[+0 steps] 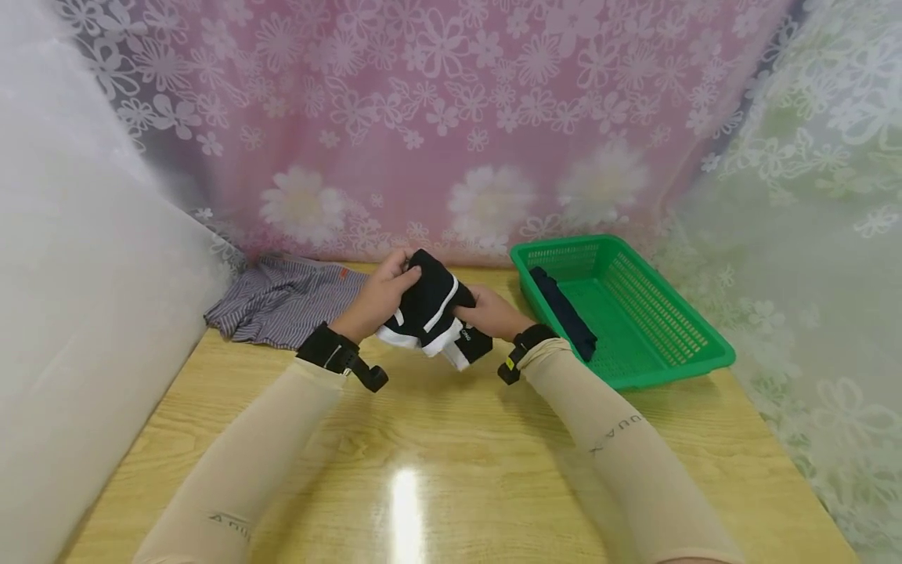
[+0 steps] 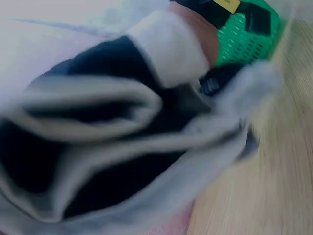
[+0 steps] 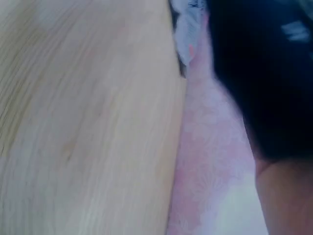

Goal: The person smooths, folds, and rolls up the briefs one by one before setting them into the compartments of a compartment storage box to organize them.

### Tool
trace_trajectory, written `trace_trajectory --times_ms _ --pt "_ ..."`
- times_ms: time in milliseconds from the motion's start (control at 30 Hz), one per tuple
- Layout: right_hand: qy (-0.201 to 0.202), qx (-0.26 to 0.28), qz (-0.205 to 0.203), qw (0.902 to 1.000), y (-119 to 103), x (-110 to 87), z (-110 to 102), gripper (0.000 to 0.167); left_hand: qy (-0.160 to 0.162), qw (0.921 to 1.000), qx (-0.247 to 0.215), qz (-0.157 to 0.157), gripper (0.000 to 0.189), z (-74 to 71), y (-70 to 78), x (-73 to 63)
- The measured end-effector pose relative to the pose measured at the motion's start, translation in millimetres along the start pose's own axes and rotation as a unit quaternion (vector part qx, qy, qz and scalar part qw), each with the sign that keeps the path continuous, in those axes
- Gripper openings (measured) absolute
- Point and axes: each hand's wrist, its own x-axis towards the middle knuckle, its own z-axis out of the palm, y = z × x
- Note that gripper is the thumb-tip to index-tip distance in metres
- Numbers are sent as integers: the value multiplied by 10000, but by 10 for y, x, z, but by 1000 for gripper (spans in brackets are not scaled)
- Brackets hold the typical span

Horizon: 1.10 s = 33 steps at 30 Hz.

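Both hands hold up a black garment with white trim (image 1: 431, 291) above the middle of the table; its exact kind is hard to tell. My left hand (image 1: 380, 296) pinches its upper left part, thumb on the near side. At its right side my right hand (image 1: 496, 314) grips the fabric, and a black flap with white lettering (image 1: 474, 341) hangs below. Blurred folds of the same garment (image 2: 124, 183) fill much of the left wrist view, with loops of white edging. In the right wrist view, dark fabric (image 3: 264, 73) covers the fingers.
A green plastic basket (image 1: 651, 301) stands at the right, with a dark navy folded cloth (image 1: 564, 313) along its left side. A striped garment (image 1: 292, 301) lies crumpled at the back left of the wooden table (image 1: 352, 478). Floral curtains (image 1: 437, 141) hang behind and at the sides.
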Motion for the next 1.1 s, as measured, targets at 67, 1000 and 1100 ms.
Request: trace_trajectory --times_ms 67,1000,1100 --pt "-144 226 214 9994 -36 -27 -40 26 -172 9991 -99 -363 24 -22 23 -1" --pt "-1380 -4280 563 8914 353 -103 39 40 -1581 8170 5433 -1116 71 2 -759 -496" --pt "-1292 -4485 478 8831 386 -108 68 43 -1448 8152 5494 -1126 81 62 -767 -500"
